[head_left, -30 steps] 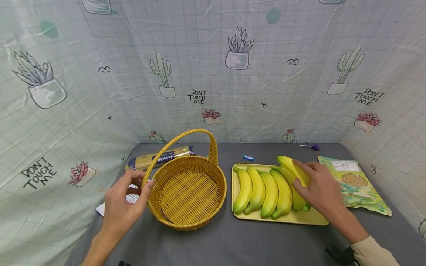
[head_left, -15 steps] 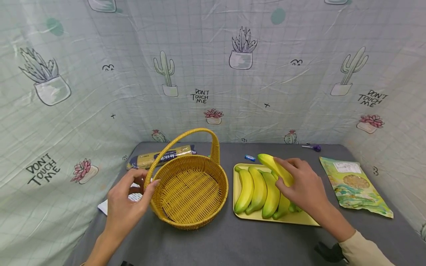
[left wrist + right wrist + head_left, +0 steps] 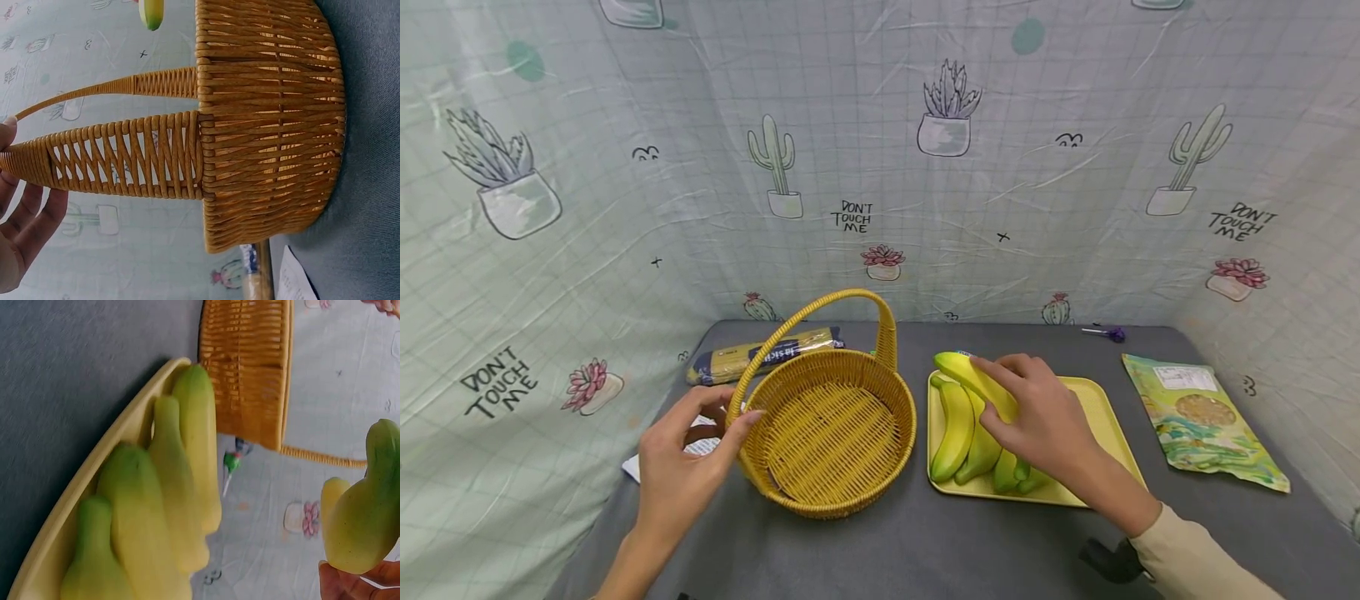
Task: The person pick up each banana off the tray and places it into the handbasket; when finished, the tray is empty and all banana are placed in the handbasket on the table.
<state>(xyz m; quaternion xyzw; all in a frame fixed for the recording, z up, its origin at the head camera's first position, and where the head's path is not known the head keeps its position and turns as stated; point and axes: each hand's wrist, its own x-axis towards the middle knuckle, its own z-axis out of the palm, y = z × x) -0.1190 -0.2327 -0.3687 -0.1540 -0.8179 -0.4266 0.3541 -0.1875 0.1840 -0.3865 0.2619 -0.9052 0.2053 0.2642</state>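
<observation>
My left hand [image 3: 681,467] pinches the handle [image 3: 125,156] of a yellow-brown woven basket [image 3: 272,137], thumb on one side and fingers on the other. The basket stands on the table with bare weave showing inside. Held by my right hand [image 3: 1048,417], a yellow banana [image 3: 973,379] with green ends is raised over the left part of a pale yellow tray [image 3: 1097,408]. Several bananas [image 3: 953,429] lie side by side in that tray, some hidden behind my right hand. The right wrist view shows the held banana [image 3: 365,506] apart from those in the tray.
Behind the basket lies a spaghetti packet [image 3: 722,364], with a printed paper [image 3: 700,446] near my left hand. A green patterned bag [image 3: 1206,417] lies right of the tray, and a purple lollipop [image 3: 1116,335] at the back. A cactus-print sheet [image 3: 880,167] encloses the table.
My right hand has carried the banana leftward across the tray, uncovering the tray's right part. My left hand stays on the basket handle. The head view has shifted slightly.
</observation>
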